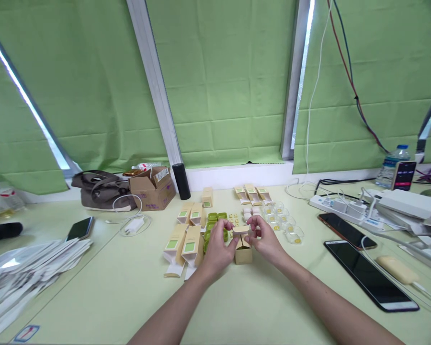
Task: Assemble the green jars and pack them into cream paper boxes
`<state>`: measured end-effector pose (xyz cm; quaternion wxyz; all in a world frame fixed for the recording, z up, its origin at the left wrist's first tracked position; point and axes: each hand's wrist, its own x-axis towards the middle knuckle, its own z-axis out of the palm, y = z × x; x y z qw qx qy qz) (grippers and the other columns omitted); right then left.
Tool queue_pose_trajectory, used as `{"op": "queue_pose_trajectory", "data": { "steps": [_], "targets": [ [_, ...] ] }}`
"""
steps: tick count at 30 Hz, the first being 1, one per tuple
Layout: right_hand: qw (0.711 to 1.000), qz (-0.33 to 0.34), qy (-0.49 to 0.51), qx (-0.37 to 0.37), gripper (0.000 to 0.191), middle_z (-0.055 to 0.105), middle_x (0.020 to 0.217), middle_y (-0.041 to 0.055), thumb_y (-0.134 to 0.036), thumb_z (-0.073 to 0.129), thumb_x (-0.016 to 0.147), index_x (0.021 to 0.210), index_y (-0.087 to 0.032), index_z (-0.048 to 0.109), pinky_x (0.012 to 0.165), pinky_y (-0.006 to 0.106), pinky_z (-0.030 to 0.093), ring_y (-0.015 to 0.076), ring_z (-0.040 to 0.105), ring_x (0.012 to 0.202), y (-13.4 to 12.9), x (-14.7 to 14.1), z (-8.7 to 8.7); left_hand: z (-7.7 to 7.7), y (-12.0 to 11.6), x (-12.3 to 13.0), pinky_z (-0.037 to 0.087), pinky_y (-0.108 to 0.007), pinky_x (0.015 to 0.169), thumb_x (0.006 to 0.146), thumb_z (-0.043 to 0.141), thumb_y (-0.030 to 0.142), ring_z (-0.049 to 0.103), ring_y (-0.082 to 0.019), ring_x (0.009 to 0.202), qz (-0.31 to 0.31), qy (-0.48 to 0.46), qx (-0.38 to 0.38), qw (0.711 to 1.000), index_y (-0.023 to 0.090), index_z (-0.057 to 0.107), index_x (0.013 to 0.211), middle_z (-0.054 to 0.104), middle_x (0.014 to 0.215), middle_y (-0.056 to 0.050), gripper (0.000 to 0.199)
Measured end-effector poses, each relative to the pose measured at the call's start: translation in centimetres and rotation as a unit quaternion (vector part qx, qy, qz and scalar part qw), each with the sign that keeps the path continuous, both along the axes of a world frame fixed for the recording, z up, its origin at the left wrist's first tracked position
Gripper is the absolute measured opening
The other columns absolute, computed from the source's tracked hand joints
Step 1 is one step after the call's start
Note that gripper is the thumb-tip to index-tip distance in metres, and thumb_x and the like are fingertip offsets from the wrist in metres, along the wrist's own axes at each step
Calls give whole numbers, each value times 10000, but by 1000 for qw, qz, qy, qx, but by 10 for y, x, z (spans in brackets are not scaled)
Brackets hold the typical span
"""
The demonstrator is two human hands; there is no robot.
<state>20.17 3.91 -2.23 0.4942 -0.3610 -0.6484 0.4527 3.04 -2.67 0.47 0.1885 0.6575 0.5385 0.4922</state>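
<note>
A small tan box (243,256) stands upright on the table in front of me, its top flaps raised. My left hand (219,242) pinches the left side of the flaps, and my right hand (264,237) has its fingers closed on their right side. Just left of my left hand lie tan boxes with green labels (189,247) and open white-lined ends. Green cups (211,217) sit behind my left hand, partly covered by it. Beyond my hands are small yellow pieces (233,218), pale pink pieces (247,211) and clear plastic cups with yellow bits (293,235).
More tan boxes (252,195) stand farther back. Phones (369,275), a power strip (337,206) and cables lie right. At left are a cardboard box (153,191), grey bag (104,191), black cylinder (181,181), white charger (134,225) and stacked white sheets (32,273).
</note>
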Motion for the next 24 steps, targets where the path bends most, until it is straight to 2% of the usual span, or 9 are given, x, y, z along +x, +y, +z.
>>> {"op": "queue_pose_trajectory", "data": {
  "steps": [6,13,17,24],
  "targets": [
    [1000,0,-10,8,311,481,842,-48,-239,666,662,961,-237,578,639,289,449,127,493,642,-1,-1,2,-3,2,-1,448,-379,966,856,650,150,580,-244,1097,-10,-24,7,1000,256,524,1093,612,1122,-59,288],
    [998,1,-48,44,236,464,729,-46,-200,633,689,919,-231,593,595,258,406,158,484,669,-2,1,2,-2,3,-1,446,-393,944,825,584,75,581,-253,1038,-21,15,35,999,238,561,949,625,1023,-52,206],
    [995,16,-63,80,188,516,787,-10,-162,611,700,875,-230,614,565,241,389,167,493,704,-5,4,10,-2,4,-2,441,-403,946,775,559,29,581,-259,1016,-30,25,58,998,234,545,866,637,980,-46,225],
    [986,48,-70,142,171,540,861,29,-107,521,741,811,-226,623,604,266,422,186,556,769,-14,13,25,-3,5,-3,435,-410,955,780,544,24,589,-256,1014,-33,33,56,997,235,549,853,646,974,-42,223]
  ]
}}
